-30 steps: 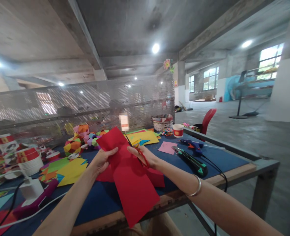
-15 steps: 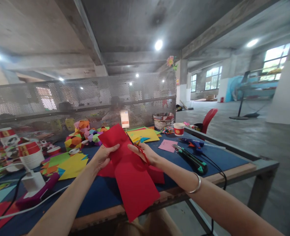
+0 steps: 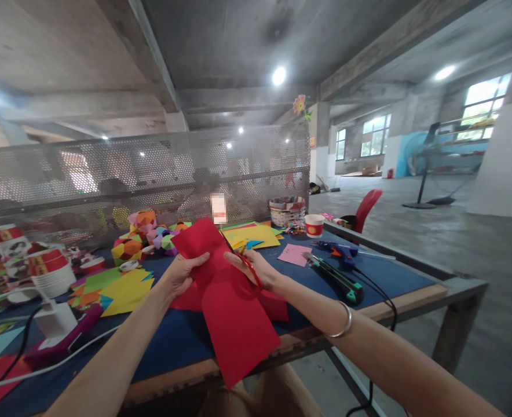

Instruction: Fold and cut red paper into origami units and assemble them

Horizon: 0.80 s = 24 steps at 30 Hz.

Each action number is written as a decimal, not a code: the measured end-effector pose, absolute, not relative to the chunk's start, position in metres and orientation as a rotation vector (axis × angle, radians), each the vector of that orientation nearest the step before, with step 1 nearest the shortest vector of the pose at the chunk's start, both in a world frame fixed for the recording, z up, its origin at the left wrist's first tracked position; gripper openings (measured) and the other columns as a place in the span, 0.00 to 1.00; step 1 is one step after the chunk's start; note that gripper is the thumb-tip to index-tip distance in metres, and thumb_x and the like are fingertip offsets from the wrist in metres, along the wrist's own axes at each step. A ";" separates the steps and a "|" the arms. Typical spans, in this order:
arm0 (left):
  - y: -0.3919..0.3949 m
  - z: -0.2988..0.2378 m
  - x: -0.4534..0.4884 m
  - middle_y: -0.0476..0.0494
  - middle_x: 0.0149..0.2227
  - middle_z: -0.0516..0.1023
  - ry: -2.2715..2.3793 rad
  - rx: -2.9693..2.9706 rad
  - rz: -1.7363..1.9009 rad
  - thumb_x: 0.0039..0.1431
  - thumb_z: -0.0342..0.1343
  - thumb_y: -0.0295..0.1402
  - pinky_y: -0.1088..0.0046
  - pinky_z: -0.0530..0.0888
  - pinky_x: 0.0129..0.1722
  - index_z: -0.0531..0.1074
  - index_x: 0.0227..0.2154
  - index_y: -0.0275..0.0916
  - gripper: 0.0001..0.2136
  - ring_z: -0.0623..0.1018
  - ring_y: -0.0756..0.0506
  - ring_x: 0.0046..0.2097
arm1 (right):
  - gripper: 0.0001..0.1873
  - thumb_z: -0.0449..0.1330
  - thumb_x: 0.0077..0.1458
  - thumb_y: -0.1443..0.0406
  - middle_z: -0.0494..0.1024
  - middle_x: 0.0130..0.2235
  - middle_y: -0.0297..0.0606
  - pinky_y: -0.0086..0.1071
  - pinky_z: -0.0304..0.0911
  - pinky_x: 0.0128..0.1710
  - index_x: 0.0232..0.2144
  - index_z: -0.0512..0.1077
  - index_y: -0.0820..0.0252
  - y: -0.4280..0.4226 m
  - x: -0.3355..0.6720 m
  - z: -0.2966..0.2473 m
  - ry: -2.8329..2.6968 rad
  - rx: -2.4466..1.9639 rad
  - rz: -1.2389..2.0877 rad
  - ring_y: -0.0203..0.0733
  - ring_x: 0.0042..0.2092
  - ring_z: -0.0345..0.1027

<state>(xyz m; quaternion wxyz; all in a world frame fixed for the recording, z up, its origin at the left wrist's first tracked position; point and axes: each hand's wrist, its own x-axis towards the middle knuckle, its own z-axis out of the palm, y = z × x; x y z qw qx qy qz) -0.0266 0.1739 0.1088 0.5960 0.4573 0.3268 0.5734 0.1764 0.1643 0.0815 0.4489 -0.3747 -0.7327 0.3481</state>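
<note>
Paper (image 3: 238, 327), one red sheet, held above the front of the bench (image 3: 164, 350), lower end reaching past the front edge over the lap. Left hand (image 3: 189, 273): grip closed on the sheet near its upper left edge, thumb flat on top, fingers mostly hidden. Right hand (image 3: 253, 267): grip closed round the scissors (image 3: 259, 282), dark blades at the sheet's upper right edge; blades apart or together, cannot tell. Handling, judged: very light, thin, slightly stiff, as the span bends only gently; probably creases or tears if twisted. Not likely slippery. Best hold: flat thumb-and-finger pinch near an edge, clear of the blades. Second red sheet (image 3: 275, 306) shows beneath, on the bench.
</note>
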 end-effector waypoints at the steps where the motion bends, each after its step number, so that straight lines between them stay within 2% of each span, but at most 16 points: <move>1: 0.174 0.109 -0.026 0.42 0.38 0.85 0.757 1.063 1.332 0.38 0.74 0.21 0.69 0.82 0.41 0.80 0.41 0.35 0.22 0.84 0.43 0.37 | 0.15 0.60 0.65 0.56 0.77 0.41 0.36 0.35 0.72 0.36 0.44 0.73 0.63 0.164 0.176 0.082 -1.809 -0.932 0.861 0.39 0.37 0.73; 9: 0.174 0.109 -0.026 0.41 0.40 0.86 0.763 1.073 1.339 0.40 0.74 0.22 0.66 0.82 0.45 0.78 0.46 0.36 0.26 0.85 0.41 0.39 | 0.16 0.60 0.65 0.55 0.77 0.41 0.36 0.36 0.73 0.37 0.45 0.73 0.63 0.161 0.175 0.083 -1.806 -0.920 0.884 0.40 0.38 0.74; 24: 0.173 0.110 -0.025 0.42 0.36 0.86 0.764 1.045 1.347 0.40 0.73 0.19 0.69 0.82 0.37 0.78 0.48 0.37 0.28 0.84 0.43 0.34 | 0.16 0.60 0.65 0.56 0.77 0.45 0.37 0.38 0.73 0.40 0.47 0.73 0.63 0.162 0.175 0.084 -1.811 -0.989 0.820 0.43 0.41 0.74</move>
